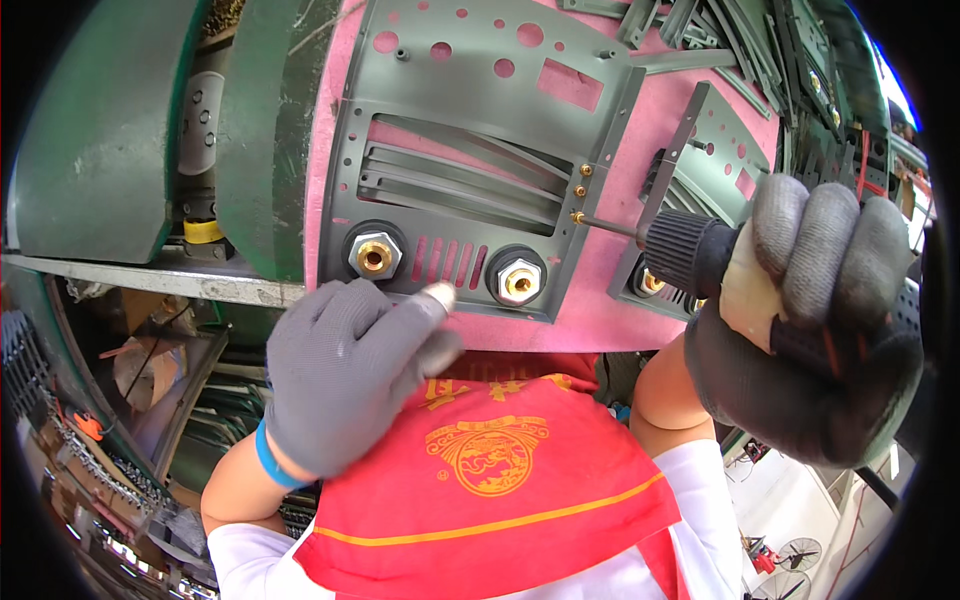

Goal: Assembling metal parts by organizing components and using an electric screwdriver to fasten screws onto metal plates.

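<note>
One pink desk fills your view, its near edge just above your red apron. On it lies the grey metal panel, slotted and holed, with two brass connectors along its near edge and a second panel close at its right, leaving only a narrow pink strip between. Your right hand has its grip clamped on the power screwdriver, bit at a small brass screw on the panel's right edge. Your left hand rests loosely curled at the near edge, holding nothing.
</note>
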Demonstrator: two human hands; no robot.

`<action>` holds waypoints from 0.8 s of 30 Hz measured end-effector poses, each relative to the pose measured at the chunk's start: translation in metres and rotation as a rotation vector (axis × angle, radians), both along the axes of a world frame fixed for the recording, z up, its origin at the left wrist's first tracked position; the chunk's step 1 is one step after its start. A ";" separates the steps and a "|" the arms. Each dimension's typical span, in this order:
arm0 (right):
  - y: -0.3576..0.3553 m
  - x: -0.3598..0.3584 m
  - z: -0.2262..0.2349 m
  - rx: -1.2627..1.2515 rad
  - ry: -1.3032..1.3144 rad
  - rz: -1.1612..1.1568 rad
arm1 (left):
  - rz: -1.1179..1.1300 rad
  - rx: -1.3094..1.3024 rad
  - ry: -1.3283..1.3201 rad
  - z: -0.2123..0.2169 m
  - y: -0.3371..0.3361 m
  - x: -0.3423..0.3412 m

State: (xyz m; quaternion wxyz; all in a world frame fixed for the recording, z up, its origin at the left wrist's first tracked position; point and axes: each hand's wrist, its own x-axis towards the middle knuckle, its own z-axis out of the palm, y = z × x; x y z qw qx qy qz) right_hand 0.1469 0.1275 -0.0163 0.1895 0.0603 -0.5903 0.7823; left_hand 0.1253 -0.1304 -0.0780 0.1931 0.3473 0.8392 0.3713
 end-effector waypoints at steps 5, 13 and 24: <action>0.001 0.006 -0.011 0.003 -0.017 -0.072 | -0.016 0.011 0.380 -0.021 0.000 0.002; -0.012 0.000 -0.010 0.057 -0.064 -0.181 | -0.060 -0.005 0.414 -0.025 -0.001 0.002; 0.004 -0.002 -0.027 0.157 0.011 0.075 | -0.073 0.001 0.404 -0.023 0.001 0.008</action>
